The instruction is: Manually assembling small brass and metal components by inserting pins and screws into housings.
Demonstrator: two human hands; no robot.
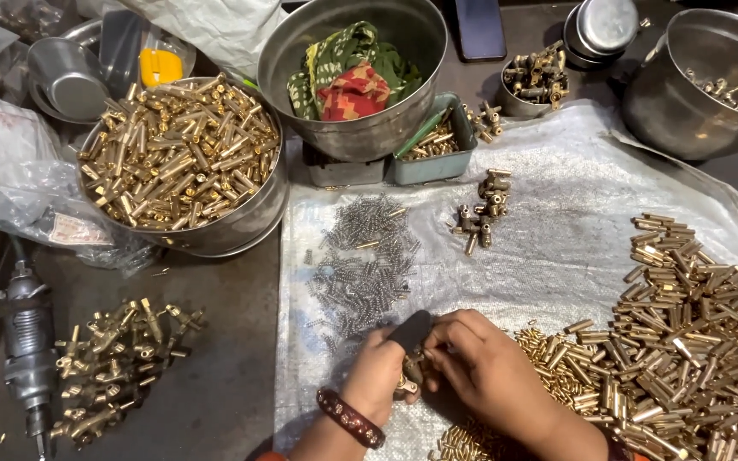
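A small brass fitting (407,384) is pinched between the left hand (377,376), thumb in a black cot, and the right hand (489,371), low on the white sheet (557,213). Beside it, grey wire springs (360,265) and brass tubes (694,324) lie heaped, many seemingly unassembled.

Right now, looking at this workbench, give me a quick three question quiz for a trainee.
1. True or false: the big steel bowl at top centre holds folded cloth.
2. Which pile lies closest to the left hand? A) small steel springs B) brass tubes on the right C) brass fittings near the power tool
3. Fill in: both hands, the right hand included, work together over the white ____ sheet.

Key: 1 true; 2 A; 3 plastic.
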